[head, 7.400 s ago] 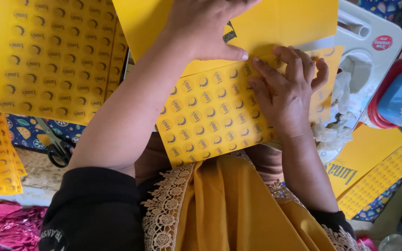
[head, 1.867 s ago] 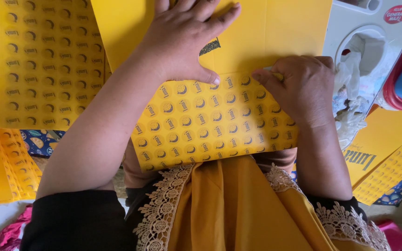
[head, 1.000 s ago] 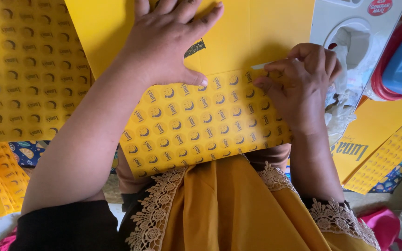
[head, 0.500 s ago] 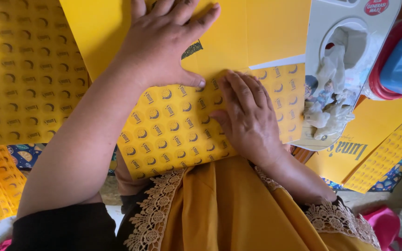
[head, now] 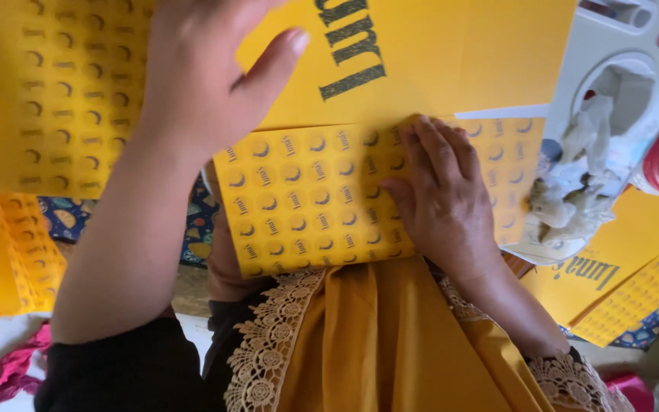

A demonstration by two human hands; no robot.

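I saw right hand [head: 442, 200] lying flat, fingers spread, pressing yellow sticker sheet [head: 306, 200] above my lap | left hand [head: 206, 72] lifted open, gripping nothing, over plain yellow sheet [head: 451, 53].

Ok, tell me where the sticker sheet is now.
In the head view the sticker sheet lies centre, under the right hand, just below the plain yellow sheet and left of the white machine.

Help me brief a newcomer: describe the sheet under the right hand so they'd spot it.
Find the big plain yellow card at the top. Just below it lies the yellow sticker sheet, pressed flat by the right hand. Unlike its neighbours, it lies nearest the person's body, covered in rows of small round stickers.
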